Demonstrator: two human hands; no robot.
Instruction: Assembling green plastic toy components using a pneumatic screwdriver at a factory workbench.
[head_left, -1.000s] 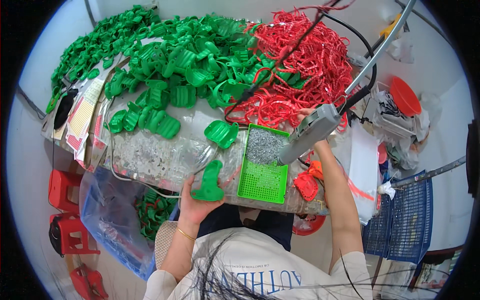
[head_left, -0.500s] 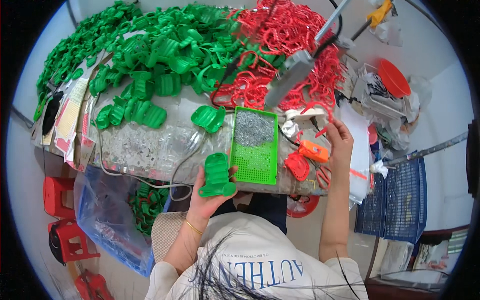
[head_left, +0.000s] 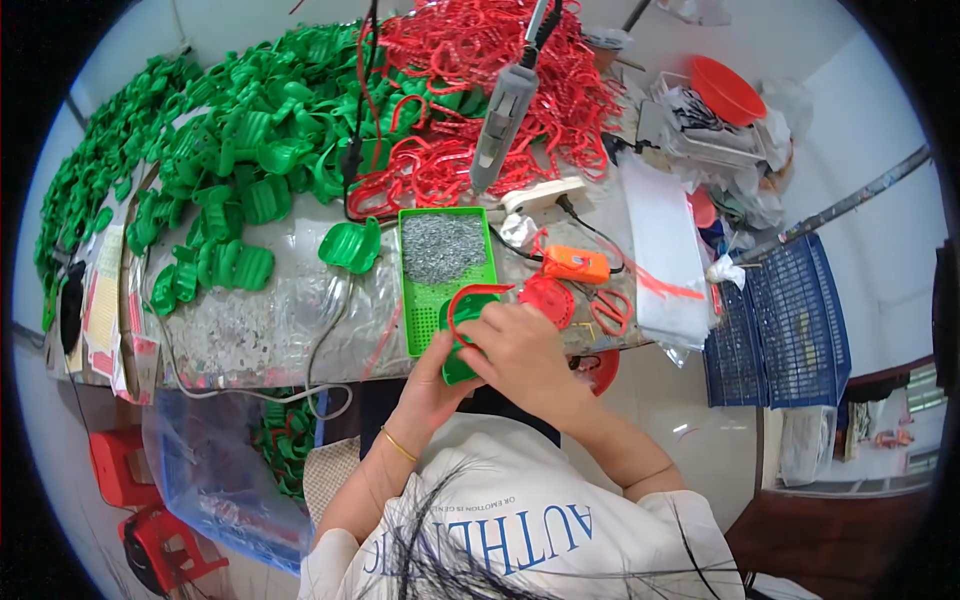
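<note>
A ribbed green plastic piece [head_left: 459,370] is gripped in my left hand [head_left: 425,392], low over the front edge of the table. My right hand [head_left: 522,352] is closed on a curved red plastic strip [head_left: 461,303] and brings it against the green piece. The fingers of both hands meet there and hide where the two parts touch. Just behind my hands lies a bright green tray [head_left: 492,250] with a heap of small grey metal bits [head_left: 442,245], too small to tell apart. A grey electric screwdriver [head_left: 503,125] hangs above the table beyond the tray.
Heaps of green pieces [head_left: 250,140] and red strips [head_left: 560,110] cover the table's far side. To the right are a white power strip [head_left: 545,194], an orange box [head_left: 576,264], a red round part [head_left: 547,300] and scissors [head_left: 611,312]. A cable [head_left: 330,345] loops along the front edge.
My right hand has come from the right side of the table to my left hand, carrying the red strip onto the green piece. The view has shifted to the right.
</note>
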